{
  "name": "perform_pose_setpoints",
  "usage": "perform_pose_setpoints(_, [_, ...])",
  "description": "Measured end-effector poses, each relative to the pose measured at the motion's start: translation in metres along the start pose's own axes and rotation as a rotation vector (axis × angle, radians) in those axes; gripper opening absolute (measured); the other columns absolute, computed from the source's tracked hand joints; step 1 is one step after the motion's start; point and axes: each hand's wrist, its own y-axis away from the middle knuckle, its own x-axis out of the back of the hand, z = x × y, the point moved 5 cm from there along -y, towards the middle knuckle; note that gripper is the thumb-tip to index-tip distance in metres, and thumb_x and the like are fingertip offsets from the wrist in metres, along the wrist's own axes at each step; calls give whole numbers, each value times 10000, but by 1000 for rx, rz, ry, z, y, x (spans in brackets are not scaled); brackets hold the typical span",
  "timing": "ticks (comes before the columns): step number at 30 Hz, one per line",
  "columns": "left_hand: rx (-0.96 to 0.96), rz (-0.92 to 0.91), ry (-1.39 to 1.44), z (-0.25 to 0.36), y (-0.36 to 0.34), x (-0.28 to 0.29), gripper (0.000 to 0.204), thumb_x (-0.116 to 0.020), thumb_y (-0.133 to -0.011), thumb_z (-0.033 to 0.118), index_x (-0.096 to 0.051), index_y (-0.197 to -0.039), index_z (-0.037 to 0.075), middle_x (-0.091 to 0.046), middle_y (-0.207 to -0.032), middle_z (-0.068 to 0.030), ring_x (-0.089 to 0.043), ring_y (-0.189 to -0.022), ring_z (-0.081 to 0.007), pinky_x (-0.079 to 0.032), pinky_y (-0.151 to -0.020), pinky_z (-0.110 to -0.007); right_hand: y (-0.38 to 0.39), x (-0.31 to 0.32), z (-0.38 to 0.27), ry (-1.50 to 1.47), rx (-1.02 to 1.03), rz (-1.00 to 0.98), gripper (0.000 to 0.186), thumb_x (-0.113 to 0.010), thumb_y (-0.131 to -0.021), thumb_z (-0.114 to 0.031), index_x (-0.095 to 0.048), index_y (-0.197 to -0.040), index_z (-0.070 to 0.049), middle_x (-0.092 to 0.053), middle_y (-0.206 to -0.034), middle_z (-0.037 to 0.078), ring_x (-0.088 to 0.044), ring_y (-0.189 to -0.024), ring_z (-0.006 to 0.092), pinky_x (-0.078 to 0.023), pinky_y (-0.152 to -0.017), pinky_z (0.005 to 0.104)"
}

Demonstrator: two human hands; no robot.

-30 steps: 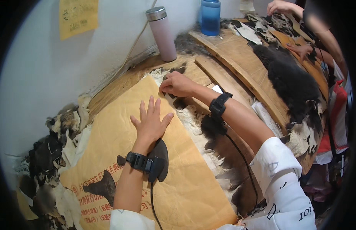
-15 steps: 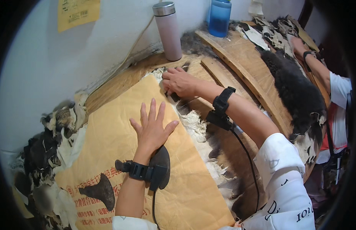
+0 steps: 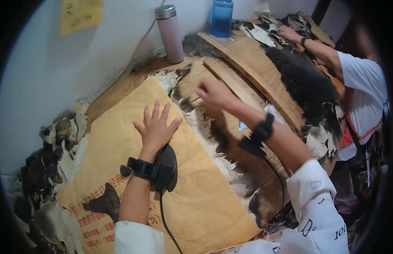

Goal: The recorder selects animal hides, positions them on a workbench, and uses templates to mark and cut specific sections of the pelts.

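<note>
The left hand (image 3: 156,127) lies palm down with fingers and thumb spread on a kraft-paper sheet (image 3: 196,186), which covers the near-left part of the wooden tabletop (image 3: 247,46). That wide spread seems meant to press the paper flat against the pelt (image 3: 230,167) beneath it; the pelt's pale, ragged skin side and dark fur show along the sheet's right edge. The right hand (image 3: 215,93) is loosely curled beside the sheet's far corner, apart from the paper; I cannot tell whether its fingers pinch anything.

Two dark, flared flat pieces rest on the paper, one over the red print toward the near-left corner (image 3: 106,203), the other partly under the left wrist (image 3: 172,167). They may serve as weights. A heap of fur and hide scraps (image 3: 40,169) lines the tabletop's left edge, probably pushed there to leave working room.

Near the wall-side edge stand a pink tumbler (image 3: 170,40), its silver lid on and its contents hidden, and a translucent blue bottle (image 3: 221,19), whose filling I cannot make out. A long wooden batten (image 3: 253,78) runs between the paper and a black pelt (image 3: 304,82) toward the right edge, where a co-worker's hand (image 3: 289,34) reaches among more scraps.
</note>
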Motion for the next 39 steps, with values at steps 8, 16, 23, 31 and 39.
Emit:
perform_pose_setpoints(8, [10, 280, 335, -7, -85, 18, 377, -597, -719, 350, -636, -817, -12, -606, -808, -246, -579, -799, -403, -453, -731, -458, 153, 3, -44, 328, -288, -227, 579, -550, -726, -531, -633, -763, 41, -554, -862, 224, -534, -871, 352, -455, -735, 438])
perform_pose_setpoints(16, [83, 175, 54, -23, -116, -4, 277, -504, -809, 181, -606, -892, -63, -607, -876, -250, -589, -845, -410, -484, -729, -450, 171, -31, -58, 171, -214, 8, 390, -611, -705, -396, -621, -718, -6, -506, -879, 145, -465, -901, 300, -388, -777, 397])
perform_pose_setpoints(23, [28, 362, 395, -34, -122, -5, 285, -398, -768, 83, -587, -932, -52, -601, -879, -267, -574, -839, -403, -439, -747, -416, 170, -30, -48, 37, -141, 87, 258, -641, -680, -325, -629, -742, -75, -490, -867, 92, -456, -916, 267, -358, -750, 393])
perform_pose_setpoints(31, [118, 393, 790, -90, -147, -13, 500, -388, -743, 15, -529, -1214, 103, -626, -949, -82, -552, -646, -151, -447, -562, -279, 149, -37, -56, 69, 31, 130, 211, -640, -637, -265, -594, -695, -67, -499, -806, 103, -506, -830, 277, -401, -677, 408])
perform_pose_setpoints(39, [167, 456, 582, -75, -145, -5, 292, -422, -759, 107, -594, -960, -14, -617, -759, -160, -599, -645, -226, -457, -556, -340, 132, -21, -49, 57, 126, 119, 244, -681, -666, -245, -566, -668, -30, -492, -731, 134, -484, -724, 312, -402, -651, 400])
